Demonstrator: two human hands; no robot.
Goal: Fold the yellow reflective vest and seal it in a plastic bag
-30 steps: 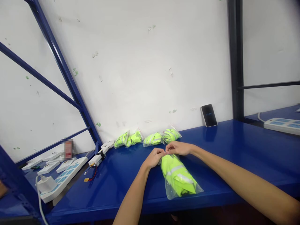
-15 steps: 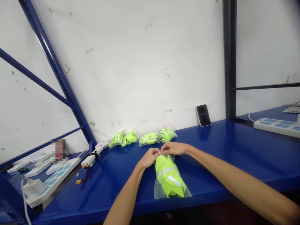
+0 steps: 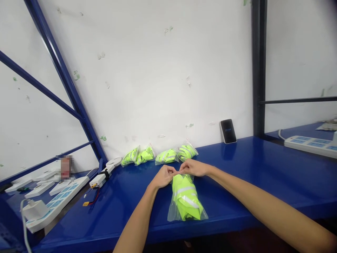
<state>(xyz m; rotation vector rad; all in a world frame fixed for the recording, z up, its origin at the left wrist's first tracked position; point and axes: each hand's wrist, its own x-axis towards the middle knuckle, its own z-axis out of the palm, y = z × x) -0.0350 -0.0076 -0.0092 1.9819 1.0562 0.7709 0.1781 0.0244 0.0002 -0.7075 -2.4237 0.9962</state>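
A clear plastic bag (image 3: pixel 186 198) with a folded yellow-green cloth with silver stripes inside lies on the blue table (image 3: pixel 250 168), near its front edge. My left hand (image 3: pixel 163 176) pinches the far edge of the bag at its left part. Close beside it, my right hand (image 3: pixel 193 167) pinches the same edge, with the fingertips of both hands almost touching. Behind my hands, similar bagged cloths rest along the wall, among them one at the right (image 3: pixel 187 151) and one just left of it (image 3: pixel 166 156).
At the left are a white fan (image 3: pixel 114 162), a battery pack with wires (image 3: pixel 98 180) and a long power strip (image 3: pixel 59 203). A dark-screened device (image 3: pixel 228 131) leans on the wall. Another power strip (image 3: pixel 312 144) lies far right. Blue and black posts frame the table.
The near end of the bag has shifted slightly left. My left hand has moved a little to the left, while both hands keep their pinch on the bag's far edge.
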